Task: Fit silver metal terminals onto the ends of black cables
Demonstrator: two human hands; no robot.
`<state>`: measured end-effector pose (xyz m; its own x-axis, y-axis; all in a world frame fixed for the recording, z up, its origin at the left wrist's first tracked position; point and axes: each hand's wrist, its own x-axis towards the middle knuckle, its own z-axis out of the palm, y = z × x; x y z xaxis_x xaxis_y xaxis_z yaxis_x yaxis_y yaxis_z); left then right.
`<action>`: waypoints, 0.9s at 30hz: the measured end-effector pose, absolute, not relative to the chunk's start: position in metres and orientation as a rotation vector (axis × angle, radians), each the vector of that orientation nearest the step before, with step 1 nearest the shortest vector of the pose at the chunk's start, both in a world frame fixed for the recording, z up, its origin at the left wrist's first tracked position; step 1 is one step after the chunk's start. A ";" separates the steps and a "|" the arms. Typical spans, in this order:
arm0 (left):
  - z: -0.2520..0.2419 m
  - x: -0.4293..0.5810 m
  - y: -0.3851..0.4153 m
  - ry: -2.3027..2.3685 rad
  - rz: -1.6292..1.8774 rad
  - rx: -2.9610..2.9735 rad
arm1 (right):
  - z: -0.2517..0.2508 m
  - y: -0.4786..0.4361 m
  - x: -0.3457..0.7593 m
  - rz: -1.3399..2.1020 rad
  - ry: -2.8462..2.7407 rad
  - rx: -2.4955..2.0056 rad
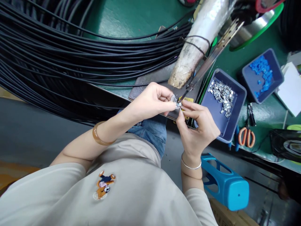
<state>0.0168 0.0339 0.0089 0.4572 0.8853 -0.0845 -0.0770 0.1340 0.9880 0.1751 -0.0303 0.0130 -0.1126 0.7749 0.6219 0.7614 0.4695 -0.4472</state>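
Observation:
My left hand (160,99) is closed in a pinch on a small metal connector (177,105), with a greyish, partly see-through bit at its finger ends. From the other side my right hand (197,122) meets it, thumb and fingers pinched around a thin silvery wire (180,107) at the connector. Fingertips hide much of both pieces. Just above the fingers, the dark tip of a soldering iron (197,75) points down at the connector; its mount holds it at a slant. Whether the tip touches the metal I cannot tell.
A whitish pipe (197,40) hangs beside the iron. Black cables (94,50) sweep across the left. To the right are a bin (208,103) of metal shells, a bin (278,73) of blue parts, and orange-handled cutters (246,136). A blue stool (237,191) stands below.

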 end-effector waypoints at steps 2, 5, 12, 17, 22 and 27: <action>0.012 0.018 0.034 0.852 0.827 1.235 | 0.014 -0.030 0.175 0.011 -1.869 -1.281; 0.016 0.018 0.035 0.867 0.824 1.237 | 0.016 -0.029 0.175 0.005 -1.864 -1.271; 0.008 0.013 0.034 0.870 0.793 1.275 | 0.013 -0.030 0.175 0.033 -1.883 -1.273; 0.008 0.014 0.031 0.872 0.820 1.284 | 0.009 -0.031 0.176 0.000 -1.885 -1.269; 0.007 0.013 0.026 0.852 0.838 1.309 | 0.004 -0.032 0.176 -0.062 -1.876 -1.258; 0.006 0.010 0.023 0.861 0.827 1.345 | 0.000 -0.033 0.177 -0.090 -1.859 -1.261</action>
<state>0.0103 0.0225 0.0062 0.4597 0.8869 -0.0450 -0.0090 0.0553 0.9984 0.1765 -0.0333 0.0001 -0.1147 0.7231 0.6812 0.7854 0.4858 -0.3835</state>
